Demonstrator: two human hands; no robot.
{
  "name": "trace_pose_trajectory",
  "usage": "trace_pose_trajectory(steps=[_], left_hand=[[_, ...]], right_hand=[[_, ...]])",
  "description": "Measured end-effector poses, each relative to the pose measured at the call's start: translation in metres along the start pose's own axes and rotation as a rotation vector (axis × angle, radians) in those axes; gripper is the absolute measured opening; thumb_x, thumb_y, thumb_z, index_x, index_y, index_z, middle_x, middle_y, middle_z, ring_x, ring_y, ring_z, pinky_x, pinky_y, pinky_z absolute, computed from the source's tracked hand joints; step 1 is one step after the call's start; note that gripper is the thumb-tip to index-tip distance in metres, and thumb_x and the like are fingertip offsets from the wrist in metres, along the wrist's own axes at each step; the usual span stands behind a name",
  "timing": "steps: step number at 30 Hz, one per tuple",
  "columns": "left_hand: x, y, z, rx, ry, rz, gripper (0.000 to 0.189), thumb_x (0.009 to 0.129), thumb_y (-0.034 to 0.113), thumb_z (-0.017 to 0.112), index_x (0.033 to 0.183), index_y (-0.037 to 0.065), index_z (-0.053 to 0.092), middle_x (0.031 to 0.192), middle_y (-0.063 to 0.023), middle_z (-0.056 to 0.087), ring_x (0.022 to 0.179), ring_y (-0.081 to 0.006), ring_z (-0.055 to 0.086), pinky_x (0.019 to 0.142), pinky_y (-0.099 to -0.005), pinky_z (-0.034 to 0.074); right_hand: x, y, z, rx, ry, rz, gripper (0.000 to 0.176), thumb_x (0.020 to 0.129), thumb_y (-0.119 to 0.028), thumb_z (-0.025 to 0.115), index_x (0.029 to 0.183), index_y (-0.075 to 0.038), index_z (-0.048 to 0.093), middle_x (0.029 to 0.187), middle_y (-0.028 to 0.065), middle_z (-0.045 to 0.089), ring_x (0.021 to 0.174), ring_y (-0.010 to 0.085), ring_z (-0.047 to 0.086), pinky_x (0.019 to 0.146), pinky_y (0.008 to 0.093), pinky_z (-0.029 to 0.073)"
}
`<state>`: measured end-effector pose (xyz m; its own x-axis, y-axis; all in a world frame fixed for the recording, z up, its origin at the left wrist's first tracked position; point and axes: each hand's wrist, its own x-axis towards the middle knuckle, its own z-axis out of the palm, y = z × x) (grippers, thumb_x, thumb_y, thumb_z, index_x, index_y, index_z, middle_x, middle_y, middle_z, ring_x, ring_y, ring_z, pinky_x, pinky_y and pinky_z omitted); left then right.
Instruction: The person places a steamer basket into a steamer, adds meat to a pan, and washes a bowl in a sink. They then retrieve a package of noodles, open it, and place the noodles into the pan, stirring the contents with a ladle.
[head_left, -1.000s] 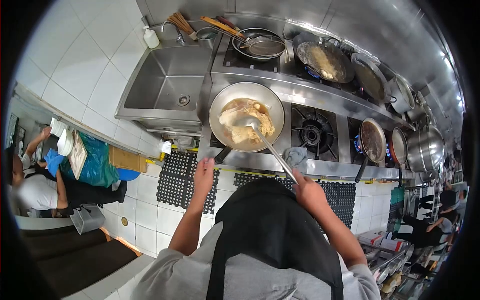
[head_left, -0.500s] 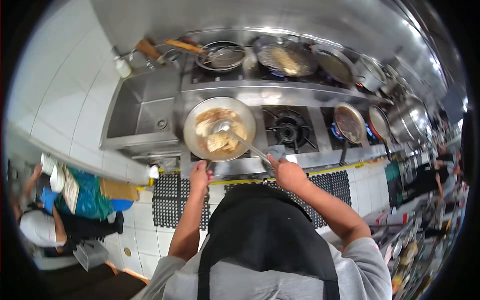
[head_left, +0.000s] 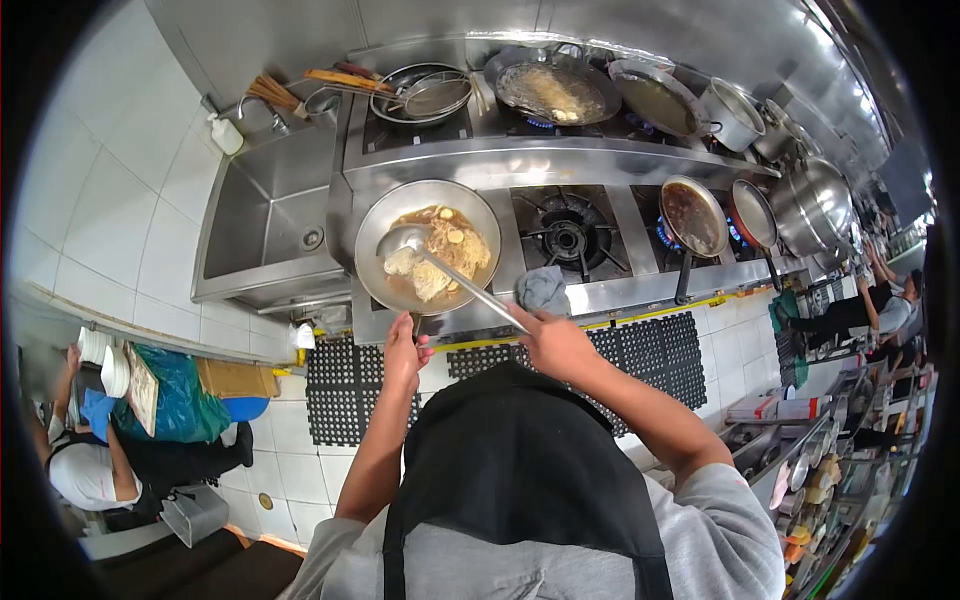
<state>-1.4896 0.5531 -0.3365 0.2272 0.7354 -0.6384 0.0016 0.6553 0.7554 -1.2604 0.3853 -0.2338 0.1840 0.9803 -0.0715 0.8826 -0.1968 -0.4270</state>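
A wide steel wok (head_left: 372,222) sits on the near left of the stove, with noodles (head_left: 455,255) in brown sauce and pale pieces inside. My left hand (head_left: 403,357) is at the near rim, fingers curled around the short wok handle (head_left: 417,323), partly hidden by them. In my right hand (head_left: 560,347) is the long handle of a metal ladle (head_left: 470,287). The ladle's bowl rests in the left part of the wok, at the edge of the noodles. A crumpled grey cloth (head_left: 542,290) lies on the stove's front edge just beyond my right hand.
Right of the wok is a bare burner (head_left: 567,238), then a pan of dark sauce (head_left: 693,215) over a flame and a smaller pan (head_left: 754,213). Behind stands a wok of bubbling oil (head_left: 558,95). A sink (head_left: 270,215) is left. Another person (head_left: 95,470) works at lower left.
The ladle's bowl has moved left across the wok, and the noodles lie more spread out. My right hand has shifted slightly left, uncovering more of the cloth. My left hand stays at the handle.
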Motion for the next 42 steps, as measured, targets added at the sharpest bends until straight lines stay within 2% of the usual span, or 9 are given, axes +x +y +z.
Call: trace_pose_trajectory(steps=[8, 17, 20, 21, 22, 23, 30, 37, 42], left_hand=[[0.001, -0.004, -0.002, 0.039, -0.059, -0.017, 0.046, 0.103, 0.041, 0.053, 0.146, 0.027, 0.048, 0.087, -0.0042, 0.062, 0.062, -0.0155, 0.062, 0.059, -0.0291, 0.051], [-0.042, -0.037, -0.038, 0.148, -0.089, -0.017, 0.086, 0.098, 0.061, 0.054, 0.163, 0.02, 0.014, 0.138, -0.017, 0.05, 0.092, -0.0223, 0.068, 0.074, -0.0328, 0.053], [-0.075, -0.068, -0.057, 0.527, -0.252, -0.106, 0.071, 0.1, 0.054, 0.054, 0.156, 0.015, 0.038, 0.141, -0.0085, 0.055, 0.111, -0.0218, 0.061, 0.093, -0.0394, 0.048], [-0.071, -0.104, -0.085, 0.747, -0.457, 0.17, 0.061, 0.102, 0.047, 0.053, 0.148, 0.007, 0.05, 0.144, -0.009, 0.055, 0.123, -0.0232, 0.056, 0.106, -0.0374, 0.042], [-0.062, -0.128, -0.097, 0.714, -0.717, 0.072, 0.056, 0.105, 0.043, 0.047, 0.145, 0.003, 0.052, 0.144, -0.014, 0.057, 0.134, -0.0264, 0.051, 0.115, -0.0339, 0.035], [-0.104, -0.108, -0.081, 0.931, -0.593, 0.1, 0.053, 0.106, 0.04, 0.047, 0.142, 0.002, 0.054, 0.14, -0.0163, 0.059, 0.13, -0.0263, 0.054, 0.112, -0.0341, 0.039], [-0.142, -0.186, -0.107, 0.538, -0.539, -0.203, 0.05, 0.106, 0.039, 0.049, 0.141, 0.003, 0.055, 0.138, -0.0133, 0.061, 0.121, -0.0245, 0.059, 0.104, -0.0344, 0.045], [-0.196, -0.212, -0.141, 0.569, -0.304, -0.257, 0.053, 0.105, 0.041, 0.051, 0.143, 0.005, 0.054, 0.138, -0.0117, 0.061, 0.119, -0.0245, 0.059, 0.101, -0.0358, 0.045], [-0.218, -0.217, -0.144, 0.579, -0.191, -0.283, 0.055, 0.104, 0.043, 0.053, 0.144, 0.006, 0.052, 0.138, -0.0105, 0.061, 0.118, -0.0244, 0.06, 0.099, -0.0369, 0.046]], right_hand=[[0.02, 0.019, 0.006, 0.051, -0.108, 0.114, 0.054, 0.091, -0.017, 0.064, 0.143, -0.007, 0.054, 0.097, 0.0277, 0.07, 0.088, 0.0443, 0.068, 0.079, 0.053, 0.055], [-0.038, 0.017, -0.021, 0.086, -0.128, 0.129, 0.054, 0.091, -0.017, 0.064, 0.143, -0.006, 0.053, 0.099, 0.0284, 0.069, 0.093, 0.0451, 0.067, 0.082, 0.0521, 0.054], [-0.018, 0.025, -0.03, 0.054, -0.125, 0.062, 0.053, 0.091, -0.016, 0.062, 0.143, -0.005, 0.053, 0.096, 0.028, 0.069, 0.094, 0.0433, 0.068, 0.083, 0.0518, 0.054], [-0.017, 0.023, -0.036, 0.039, -0.09, 0.005, 0.053, 0.092, -0.016, 0.061, 0.143, -0.004, 0.052, 0.093, 0.0263, 0.07, 0.092, 0.0427, 0.068, 0.08, 0.052, 0.054], [-0.016, 0.021, -0.033, 0.037, -0.063, -0.003, 0.054, 0.092, -0.015, 0.06, 0.143, -0.004, 0.051, 0.093, 0.0253, 0.07, 0.091, 0.0421, 0.069, 0.08, 0.0515, 0.055], [-0.013, 0.02, -0.026, 0.031, -0.035, -0.006, 0.054, 0.092, -0.014, 0.059, 0.144, -0.004, 0.05, 0.092, 0.0243, 0.07, 0.09, 0.0416, 0.069, 0.079, 0.051, 0.055], [0.028, 0.051, 0.014, -0.086, -0.109, -0.092, 0.057, 0.089, -0.008, 0.053, 0.146, -0.003, 0.048, 0.097, 0.0207, 0.068, 0.086, 0.0372, 0.07, 0.074, 0.048, 0.057], [-0.033, 0.12, 0.011, 0.068, 0.151, -0.034, 0.059, 0.091, -0.018, 0.062, 0.149, -0.02, 0.049, 0.099, 0.0191, 0.066, 0.082, 0.039, 0.068, 0.072, 0.0492, 0.056], [-0.051, 0.199, 0.046, 0.164, 0.325, 0.122, 0.063, 0.091, -0.016, 0.066, 0.15, -0.019, 0.047, 0.092, 0.0191, 0.064, 0.079, 0.0405, 0.067, 0.071, 0.0499, 0.055]])
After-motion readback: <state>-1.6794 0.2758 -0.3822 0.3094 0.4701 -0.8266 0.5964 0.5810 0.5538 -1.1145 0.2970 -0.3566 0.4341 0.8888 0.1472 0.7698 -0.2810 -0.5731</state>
